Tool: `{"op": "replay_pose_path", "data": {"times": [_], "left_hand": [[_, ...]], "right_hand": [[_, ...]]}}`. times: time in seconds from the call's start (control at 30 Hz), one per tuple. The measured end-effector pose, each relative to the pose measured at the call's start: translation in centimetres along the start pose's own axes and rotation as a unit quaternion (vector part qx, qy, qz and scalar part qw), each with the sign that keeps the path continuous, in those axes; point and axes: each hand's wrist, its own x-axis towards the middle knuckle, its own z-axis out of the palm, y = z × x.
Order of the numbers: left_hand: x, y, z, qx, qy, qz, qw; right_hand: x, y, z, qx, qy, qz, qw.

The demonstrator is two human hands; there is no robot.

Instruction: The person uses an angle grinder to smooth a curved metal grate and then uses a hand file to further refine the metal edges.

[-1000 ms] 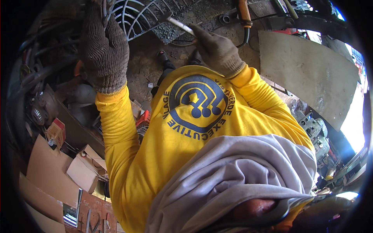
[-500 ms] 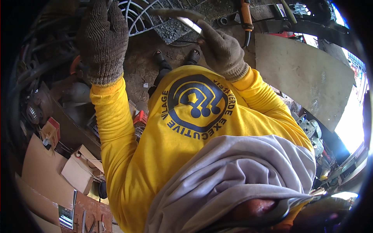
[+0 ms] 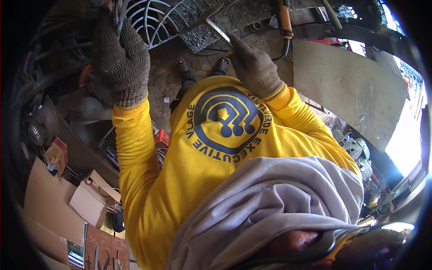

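The right hand (image 3: 257, 69) is gripping a hammer (image 3: 218, 32), fingers wrapping its handle, its head hovering near a wire grille (image 3: 157, 30). Metal rods (image 3: 119, 17) are passing between the left hand's (image 3: 122, 67) thumb and fingers; whether they are gripping, I cannot tell. Dark lettering is ringing the yellow shirt's (image 3: 279, 139) emblem (image 3: 230, 120). Both arms are reaching forward.

1. The view looks steeply down from head height through a wide fisheye lens, dark at the corners.
2. Cloth (image 3: 274, 198) and shirt (image 3: 180, 166) sit closest; left hand (image 3: 122, 67) and right hand (image 3: 256, 67) show farther out, feet (image 3: 220, 67) far below.
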Motion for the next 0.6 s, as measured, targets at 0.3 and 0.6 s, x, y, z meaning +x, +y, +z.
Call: {"op": "replay_pose_path", "data": {"times": [0.3, 0.6], "left_hand": [[-1.5, 3.3, -1.7, 0.037, -0.055, 0.026, 0.997], [-1.5, 4.5, -2.0, 0.055, -0.067, 0.062, 0.994]], "right_hand": [[0.8, -1.6, -1.0, -0.069, -0.101, 0.065, 0.99], [0.9, -1.3, -1.2, -0.05, -0.016, 0.024, 0.998]]}}
